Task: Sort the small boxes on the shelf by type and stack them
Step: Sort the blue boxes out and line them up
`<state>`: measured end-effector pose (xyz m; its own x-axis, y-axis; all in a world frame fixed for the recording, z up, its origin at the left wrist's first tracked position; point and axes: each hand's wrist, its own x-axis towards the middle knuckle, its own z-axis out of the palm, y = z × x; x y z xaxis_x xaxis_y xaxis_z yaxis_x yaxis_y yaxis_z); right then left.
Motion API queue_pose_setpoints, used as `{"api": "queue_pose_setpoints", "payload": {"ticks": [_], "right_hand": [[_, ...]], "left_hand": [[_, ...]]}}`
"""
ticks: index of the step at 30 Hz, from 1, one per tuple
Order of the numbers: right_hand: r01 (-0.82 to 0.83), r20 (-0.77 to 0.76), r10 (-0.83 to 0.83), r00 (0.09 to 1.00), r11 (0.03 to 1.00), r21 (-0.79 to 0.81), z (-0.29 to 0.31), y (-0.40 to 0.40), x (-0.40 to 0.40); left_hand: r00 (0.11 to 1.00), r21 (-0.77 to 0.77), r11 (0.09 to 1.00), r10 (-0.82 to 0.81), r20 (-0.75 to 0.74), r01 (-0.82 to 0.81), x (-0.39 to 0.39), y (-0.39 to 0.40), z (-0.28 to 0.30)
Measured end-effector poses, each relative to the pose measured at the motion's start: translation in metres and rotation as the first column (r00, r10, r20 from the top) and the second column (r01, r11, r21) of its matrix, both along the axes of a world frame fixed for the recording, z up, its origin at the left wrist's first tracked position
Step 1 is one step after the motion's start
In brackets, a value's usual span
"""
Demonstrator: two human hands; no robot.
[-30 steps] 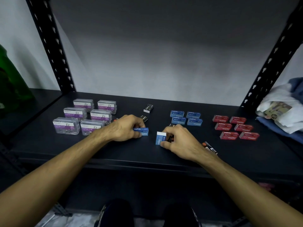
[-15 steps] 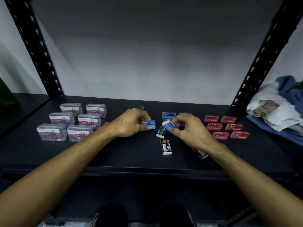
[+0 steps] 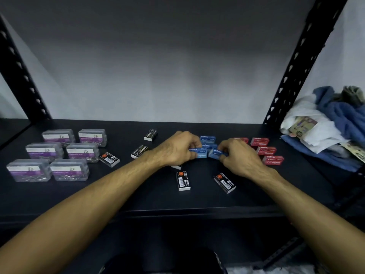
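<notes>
Blue cardboard staple boxes [image 3: 207,139] are nearly grouped; my left hand [image 3: 178,148] and right hand [image 3: 238,157] are each pinching one, black boxes [image 3: 183,180] are lying scattered.

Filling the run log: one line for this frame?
left hand: grips blue box | right hand: grips blue box | black boxes: scattered

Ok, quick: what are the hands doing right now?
Left hand: pinching a blue staples box.
Right hand: pinching another blue staples box.
</notes>
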<state>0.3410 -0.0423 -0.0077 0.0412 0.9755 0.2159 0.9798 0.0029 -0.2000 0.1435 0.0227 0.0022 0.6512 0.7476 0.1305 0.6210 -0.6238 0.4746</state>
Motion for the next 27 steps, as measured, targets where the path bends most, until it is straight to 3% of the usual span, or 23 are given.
{"api": "queue_pose_setpoints", "payload": {"ticks": [8,23,27], "right_hand": [[-0.054,0.029,0.054,0.998,0.998,-0.01,-0.005,0.006,-0.006],[-0.11,-0.01,0.11,0.994,0.993,-0.034,-0.007,0.012,-0.008],[-0.105,-0.018,0.105,0.994,0.994,-0.03,-0.003,0.01,-0.009]], "left_hand": [[0.993,0.015,0.999,0.037,-0.112,-0.035,-0.01,0.007,-0.011],[0.995,0.018,0.999,0.046,-0.088,-0.044,-0.012,0.011,-0.016],[0.998,0.044,0.997,0.058,-0.022,-0.057,-0.02,0.009,-0.011]]}}
